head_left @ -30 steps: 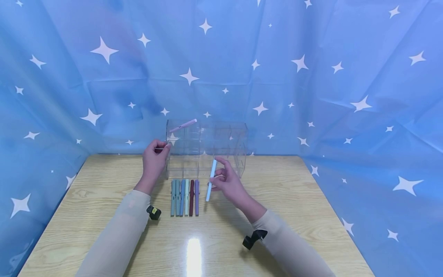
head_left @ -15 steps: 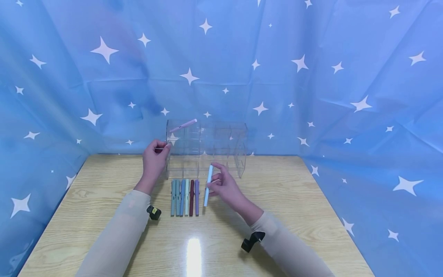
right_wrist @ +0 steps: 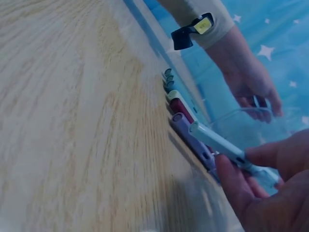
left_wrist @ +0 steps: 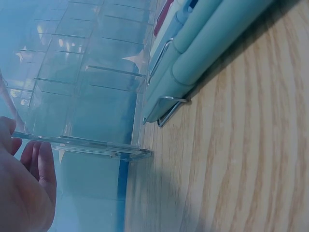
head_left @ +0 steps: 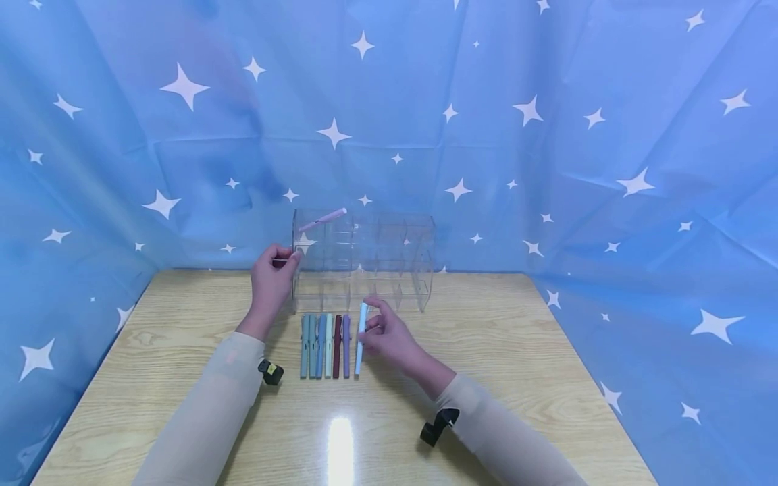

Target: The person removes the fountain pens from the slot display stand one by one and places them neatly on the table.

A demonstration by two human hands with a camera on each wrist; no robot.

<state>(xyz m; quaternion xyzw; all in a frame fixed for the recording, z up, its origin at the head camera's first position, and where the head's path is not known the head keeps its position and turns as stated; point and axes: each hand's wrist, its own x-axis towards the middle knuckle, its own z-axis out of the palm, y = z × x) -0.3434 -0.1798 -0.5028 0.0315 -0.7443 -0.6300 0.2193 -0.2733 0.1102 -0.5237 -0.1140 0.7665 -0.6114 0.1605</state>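
My right hand (head_left: pixel 392 341) pinches a light blue pen (head_left: pixel 361 347) between thumb and fingers, at the right end of a row of pens. In the right wrist view this pen (right_wrist: pixel 217 140) hangs slightly above the tabletop beside a purple pen (right_wrist: pixel 190 135). My left hand (head_left: pixel 271 280) grips the left side wall of a clear compartmented organizer (head_left: pixel 337 297), thumb on one face and fingers on the other in the left wrist view. A lilac pen (head_left: pixel 323 219) lies slanted in the organizer's upper left part.
Several capped pens lie parallel before the organizer: teal pens (head_left: pixel 308 347), a blue pen (head_left: pixel 321 347), a pale green pen (head_left: pixel 329 347) and a dark red pen (head_left: pixel 337 347). A blue star-patterned curtain (head_left: pixel 389 101) hangs behind the wooden table (head_left: pixel 516 351).
My right hand has moved left and toward me, bringing the light blue pen down beside the purple pen and more nearly parallel to the row. My left hand has stayed in place.
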